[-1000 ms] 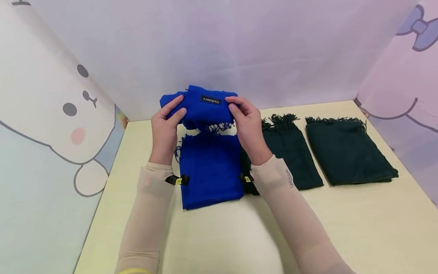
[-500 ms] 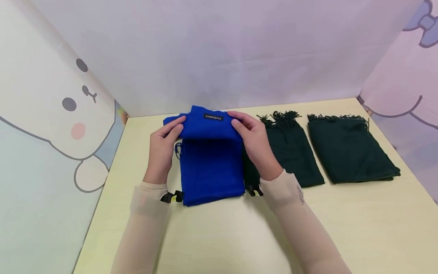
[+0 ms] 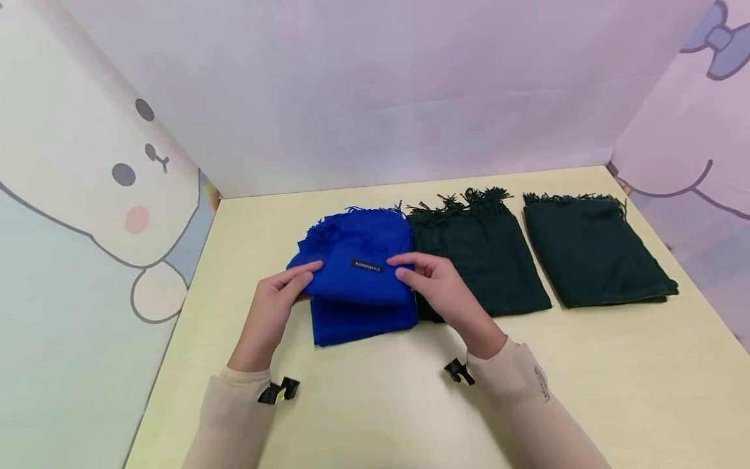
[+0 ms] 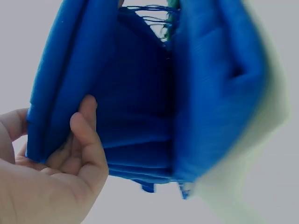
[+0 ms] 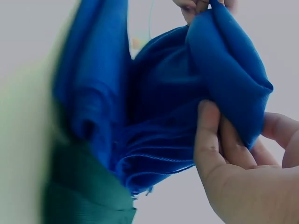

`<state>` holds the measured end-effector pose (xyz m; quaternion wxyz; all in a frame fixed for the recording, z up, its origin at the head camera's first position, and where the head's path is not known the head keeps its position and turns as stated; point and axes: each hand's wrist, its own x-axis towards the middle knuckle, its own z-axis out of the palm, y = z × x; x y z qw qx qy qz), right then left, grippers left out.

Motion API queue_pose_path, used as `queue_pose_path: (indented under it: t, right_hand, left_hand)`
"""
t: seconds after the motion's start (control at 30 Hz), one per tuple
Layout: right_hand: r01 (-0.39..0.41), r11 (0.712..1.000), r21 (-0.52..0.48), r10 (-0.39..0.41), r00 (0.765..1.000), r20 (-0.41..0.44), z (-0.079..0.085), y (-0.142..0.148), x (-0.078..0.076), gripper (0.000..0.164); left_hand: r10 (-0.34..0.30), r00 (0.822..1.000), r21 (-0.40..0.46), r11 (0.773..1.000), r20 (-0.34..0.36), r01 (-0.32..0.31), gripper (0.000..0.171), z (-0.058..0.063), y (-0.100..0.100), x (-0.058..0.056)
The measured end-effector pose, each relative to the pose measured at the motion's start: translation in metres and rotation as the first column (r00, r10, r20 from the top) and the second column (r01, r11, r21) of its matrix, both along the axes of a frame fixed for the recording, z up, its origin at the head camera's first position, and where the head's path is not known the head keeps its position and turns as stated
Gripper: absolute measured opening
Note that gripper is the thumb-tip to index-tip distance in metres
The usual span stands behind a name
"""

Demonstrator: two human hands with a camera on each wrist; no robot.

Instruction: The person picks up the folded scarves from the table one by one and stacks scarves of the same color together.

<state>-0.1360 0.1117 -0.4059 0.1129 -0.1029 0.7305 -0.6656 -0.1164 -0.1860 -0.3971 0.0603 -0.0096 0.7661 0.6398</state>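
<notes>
Pinching the blue cashmere scarf [image 3: 354, 284] at either end of its near edge, your left hand [image 3: 274, 309] and right hand [image 3: 443, 286] hold that edge crosswise, just above the lower blue scarf [image 3: 363, 324].

In the head view, a pale yellow table [image 3: 363, 404] spreads across the lower part of the frame. Right of centre lies a dark green folded cloth [image 3: 492, 267] with a tangled fringe along its top edge. Just beside it, farther right, lies a second dark green folded cloth [image 3: 597, 257], also fringed at the top. A pale lilac-white backdrop [image 3: 375, 98] fills the upper middle. At the left, a printed panel [image 3: 64, 339] shows a white cartoon figure with grey eyes and a pink cheek [image 3: 137, 220]. Another printed panel [image 3: 674, 130] stands at the right, a blue bow [image 3: 719, 39] in its upper corner.
</notes>
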Motion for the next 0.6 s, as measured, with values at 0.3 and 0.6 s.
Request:
queue_pose_path:
  t: [0.3,0.6]
  right_hand:
    - [-0.132,0.985,0.114,0.115,0.982,0.151,-0.024,0.000,0.012,0.024]
    - [-0.190,0.913,0.362,0.152,0.980,0.132,-0.025,-0.003,0.010,0.030]
  left_hand:
    - [-0.026,0.992,-0.084,0.996,0.125,0.037,0.034,-0.030,-0.007,0.031]
    - [-0.223,0.921,-0.568,0.823,-0.319,0.002,0.035,-0.032,0.000,0.032]
